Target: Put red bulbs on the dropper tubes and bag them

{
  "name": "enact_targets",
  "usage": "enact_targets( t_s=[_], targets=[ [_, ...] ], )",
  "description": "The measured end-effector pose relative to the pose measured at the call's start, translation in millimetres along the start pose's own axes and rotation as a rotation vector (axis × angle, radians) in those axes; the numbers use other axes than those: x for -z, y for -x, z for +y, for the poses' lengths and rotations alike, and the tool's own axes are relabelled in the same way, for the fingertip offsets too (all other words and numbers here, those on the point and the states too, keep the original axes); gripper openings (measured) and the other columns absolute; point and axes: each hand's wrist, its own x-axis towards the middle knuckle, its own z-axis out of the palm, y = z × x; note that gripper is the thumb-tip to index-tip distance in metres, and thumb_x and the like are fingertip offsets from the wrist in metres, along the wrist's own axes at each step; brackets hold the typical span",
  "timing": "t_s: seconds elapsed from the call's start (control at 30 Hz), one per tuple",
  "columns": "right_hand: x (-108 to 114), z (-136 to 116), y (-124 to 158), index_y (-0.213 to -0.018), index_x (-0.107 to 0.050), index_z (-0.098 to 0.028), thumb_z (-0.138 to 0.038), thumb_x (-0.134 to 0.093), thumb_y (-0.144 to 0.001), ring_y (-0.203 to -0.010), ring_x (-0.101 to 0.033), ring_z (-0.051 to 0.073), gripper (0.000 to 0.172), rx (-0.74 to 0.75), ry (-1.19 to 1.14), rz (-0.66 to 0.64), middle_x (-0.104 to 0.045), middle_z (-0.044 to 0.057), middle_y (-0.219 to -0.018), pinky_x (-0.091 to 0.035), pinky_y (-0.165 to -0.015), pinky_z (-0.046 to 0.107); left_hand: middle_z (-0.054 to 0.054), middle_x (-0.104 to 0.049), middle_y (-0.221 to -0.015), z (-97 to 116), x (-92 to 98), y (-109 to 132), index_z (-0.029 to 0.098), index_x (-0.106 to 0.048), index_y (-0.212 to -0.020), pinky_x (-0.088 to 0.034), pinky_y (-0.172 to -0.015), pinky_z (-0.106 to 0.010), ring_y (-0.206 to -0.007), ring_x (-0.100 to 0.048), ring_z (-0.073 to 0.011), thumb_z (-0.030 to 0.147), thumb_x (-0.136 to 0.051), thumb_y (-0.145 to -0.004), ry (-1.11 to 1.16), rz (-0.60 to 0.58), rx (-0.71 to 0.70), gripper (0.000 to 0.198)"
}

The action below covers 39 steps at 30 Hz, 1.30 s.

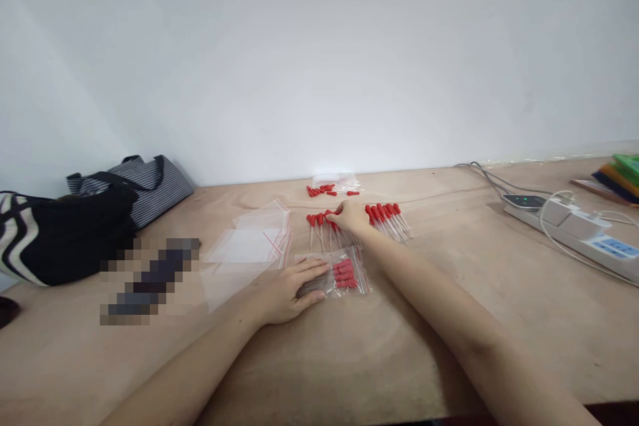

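My left hand (292, 287) lies with fingers spread on the left part of a clear zip bag (366, 283), pressing it to the table. Inside the bag, several red rubber bulbs (344, 273) of droppers show at its right end. Farther back, my right hand (350, 218) has its thumb and fingers closed on the red bulb of a dropper (328, 215) in a row. More red-bulbed droppers with thin clear stems (312, 233) lie to its left. To its right is another group of droppers (387, 214), bulbs pointing to the wall.
Empty zip bags (244, 246) are stacked at left. Loose red bulbs (319, 190) and another clear bag (337, 181) lie near the wall. A black bag (84, 233) and striped bag (162, 193) stand left; a power strip (594, 243) with cables lies right.
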Motion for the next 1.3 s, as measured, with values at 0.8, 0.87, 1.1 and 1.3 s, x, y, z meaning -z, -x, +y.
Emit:
enact_targets(
  t_s=[0.8, 0.87, 1.1, 1.3],
  targets=[
    [50, 89, 68, -0.085, -0.047, -0.02, -0.052, -0.055, -0.068, -0.052, -0.051, 0.008, 0.038, 0.062, -0.831, 0.212, -0.051, -0.004, -0.066, -0.047, -0.049, 0.024, -0.003, -0.037, -0.135, 9, 4.2, 0, 0.025, -0.034, -0.13, -0.025, -0.104, -0.041, -0.126, -0.03, -0.0208, 0.043, -0.04, -0.084, -0.016, -0.02, 0.004, 0.049],
    [46, 87, 69, -0.084, -0.046, -0.02, -0.053, -0.057, -0.065, -0.054, -0.052, 0.009, 0.04, 0.044, -0.854, 0.216, -0.05, -0.004, -0.068, -0.048, -0.05, 0.025, -0.002, -0.036, -0.136, 9, 3.7, 1, 0.026, -0.032, -0.13, -0.026, -0.103, -0.041, -0.126, -0.029, -0.0212, 0.043, -0.04, -0.084, -0.022, -0.013, 0.018, 0.051],
    [45, 81, 77, -0.081, -0.043, -0.021, -0.055, -0.062, -0.06, -0.057, -0.056, 0.012, 0.044, -0.012, -0.929, 0.19, -0.05, -0.004, -0.066, -0.052, -0.058, 0.031, -0.002, -0.034, -0.137, 5, 0.1, 3, 0.027, -0.023, -0.134, -0.03, -0.1, -0.042, -0.125, -0.031, -0.0246, 0.046, -0.041, -0.082, -0.015, 0.021, 0.043, 0.058],
    [45, 82, 78, -0.081, -0.043, -0.021, -0.058, -0.062, -0.058, -0.056, -0.057, 0.012, 0.048, -0.031, -0.951, 0.228, -0.053, -0.003, -0.066, -0.053, -0.064, 0.033, -0.001, -0.034, -0.137, 3, 0.2, 4, 0.029, -0.025, -0.133, -0.031, -0.099, -0.042, -0.125, -0.03, -0.0254, 0.049, -0.039, -0.083, -0.024, 0.008, 0.048, 0.056]
  ],
)
